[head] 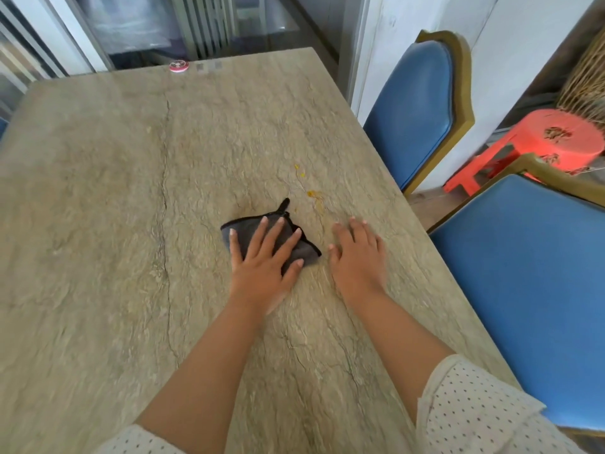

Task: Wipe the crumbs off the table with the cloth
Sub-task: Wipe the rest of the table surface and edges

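We have the cloth [240, 231] lying crumpled on the table [98, 191], a small dark grey piece with a black hem. It looks soft, thin and light, so we judge it will bunch and skid unless it is pressed down, and the stone-patterned top looks smooth enough to let it slide. The left hand [262, 260] lies flat on the cloth with fingers spread. Its grip is wide, pressing and not pinching. That seems the sound way to take it: palm over the middle, fingers holding the folds flat so that a broad edge leads. The right hand [357, 257] rests on the bare top just right of the cloth, its grip loose and holding nothing.

The crumbs [311, 193], a few yellow bits and a faint streak, lie just beyond the cloth and slightly to its right, close but untouched.

Far beyond the cloth sits a small round pink thing [178, 66]. We cannot tell whether it is a tin or a lid, nor what it holds.
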{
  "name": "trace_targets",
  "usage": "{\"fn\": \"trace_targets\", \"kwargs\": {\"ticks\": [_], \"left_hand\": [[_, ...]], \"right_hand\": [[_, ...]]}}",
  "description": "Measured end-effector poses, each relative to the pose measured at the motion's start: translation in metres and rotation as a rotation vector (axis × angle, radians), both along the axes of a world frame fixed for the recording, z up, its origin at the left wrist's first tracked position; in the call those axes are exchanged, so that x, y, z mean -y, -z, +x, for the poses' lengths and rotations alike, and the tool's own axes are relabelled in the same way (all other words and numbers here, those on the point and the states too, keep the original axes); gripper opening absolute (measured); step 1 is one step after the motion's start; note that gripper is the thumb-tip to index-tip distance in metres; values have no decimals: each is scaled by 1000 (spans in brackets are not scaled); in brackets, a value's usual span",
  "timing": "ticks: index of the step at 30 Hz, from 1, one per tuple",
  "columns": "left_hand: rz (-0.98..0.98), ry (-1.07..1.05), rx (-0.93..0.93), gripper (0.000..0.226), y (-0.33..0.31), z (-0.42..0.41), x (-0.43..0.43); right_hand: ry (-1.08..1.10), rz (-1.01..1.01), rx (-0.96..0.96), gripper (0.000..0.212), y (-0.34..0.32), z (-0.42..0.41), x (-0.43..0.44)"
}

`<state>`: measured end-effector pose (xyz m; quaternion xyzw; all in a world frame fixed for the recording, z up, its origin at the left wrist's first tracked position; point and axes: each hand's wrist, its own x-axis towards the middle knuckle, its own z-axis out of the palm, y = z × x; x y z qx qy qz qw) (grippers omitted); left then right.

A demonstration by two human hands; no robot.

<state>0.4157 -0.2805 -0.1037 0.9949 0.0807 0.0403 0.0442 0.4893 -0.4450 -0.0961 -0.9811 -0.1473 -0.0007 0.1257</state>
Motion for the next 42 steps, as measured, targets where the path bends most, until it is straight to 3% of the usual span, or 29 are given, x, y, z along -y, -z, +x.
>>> {"fn": "trace_targets", "kwargs": {"ticks": [3, 9, 13, 21, 29, 35, 42], "left_hand": [[-49, -184, -50, 54, -4, 16, -14], [-70, -241, -120, 70, -2, 79, -33], [-75, -242, -136, 79, -1, 97, -31], [-30, -83, -56, 71, 3, 46, -21], [-99, -255, -137, 67, -2, 154, -70], [-190, -79, -179, 54, -9, 208, -57], [-231, 219, -69, 52, -5, 140, -15]], "right_hand": [[18, -93, -13, 52, -1, 11, 7], [10, -176, -78, 67, 10, 20, 8], [15, -168, -82, 67, 8, 20, 7], [42, -89, -88, 56, 5, 25, 8], [39, -117, -34, 54, 10, 28, 3], [30, -128, -40, 54, 10, 30, 2], [32, -70, -42, 51, 7, 29, 3]]}}
